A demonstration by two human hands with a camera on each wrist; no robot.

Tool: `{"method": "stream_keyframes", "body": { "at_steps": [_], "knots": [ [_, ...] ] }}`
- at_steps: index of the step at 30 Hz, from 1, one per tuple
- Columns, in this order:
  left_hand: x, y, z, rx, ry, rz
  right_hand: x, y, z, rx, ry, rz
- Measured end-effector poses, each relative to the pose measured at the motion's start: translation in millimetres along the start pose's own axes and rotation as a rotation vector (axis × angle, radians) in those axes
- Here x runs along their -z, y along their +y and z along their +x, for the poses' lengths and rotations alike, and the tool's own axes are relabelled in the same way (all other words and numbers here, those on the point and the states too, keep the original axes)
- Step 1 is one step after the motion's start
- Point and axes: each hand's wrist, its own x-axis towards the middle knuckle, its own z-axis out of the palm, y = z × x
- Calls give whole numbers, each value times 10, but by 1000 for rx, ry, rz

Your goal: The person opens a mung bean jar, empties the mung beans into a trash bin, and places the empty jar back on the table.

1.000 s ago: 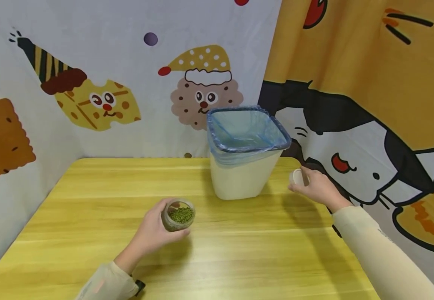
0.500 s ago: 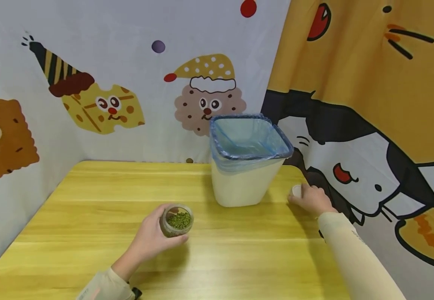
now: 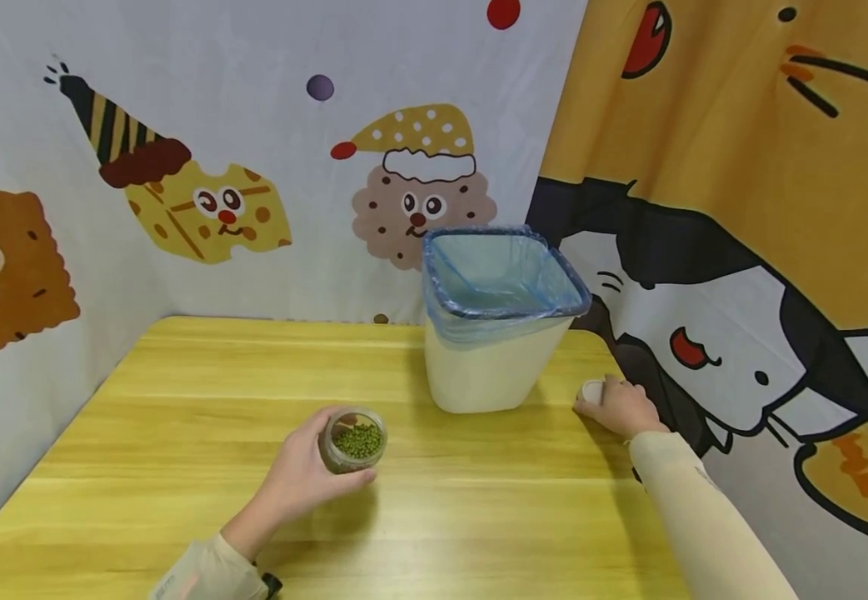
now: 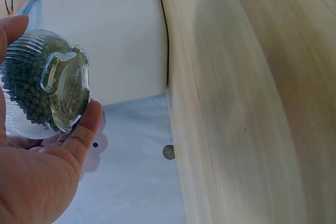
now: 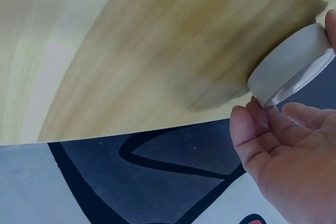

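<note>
My left hand (image 3: 302, 479) grips a small clear glass jar (image 3: 333, 460) by its side, thumb on the near side. Its mouth is uncovered, and small green mung beans (image 3: 359, 442) lie inside. The left wrist view shows the jar (image 4: 63, 85) held above the wooden tabletop, its base facing the camera. At the table's right edge, my right hand (image 3: 625, 407) pinches a round white lid (image 3: 592, 392) between thumb and fingers. In the right wrist view the lid (image 5: 289, 64) is tipped close over the tabletop, its rim near the fingertips.
A cream-coloured bin (image 3: 479, 375) lined with a blue plastic bag (image 3: 509, 275) stands at the back of the yellow wooden table (image 3: 217, 417), between the hands and beyond them. Cartoon-printed curtains (image 3: 254, 75) hang close behind the table and along its right side.
My right hand has lowered the lid to the tabletop near the right edge. The left hand with the jar has barely moved. The head view has shifted slightly.
</note>
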Motion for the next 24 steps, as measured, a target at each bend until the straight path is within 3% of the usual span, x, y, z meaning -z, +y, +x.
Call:
{"method": "stream_keyframes", "body": {
  "at_steps": [15,20,24],
  "knots": [
    [30,0,19,1,4,-4,-1,78,24,-4,-25,7],
    [52,-6,20,10,12,2,142,29,-96,21,-41,77],
    [95,-15,26,12,28,24,322,-109,-244,77,-7,123]
  ]
}}
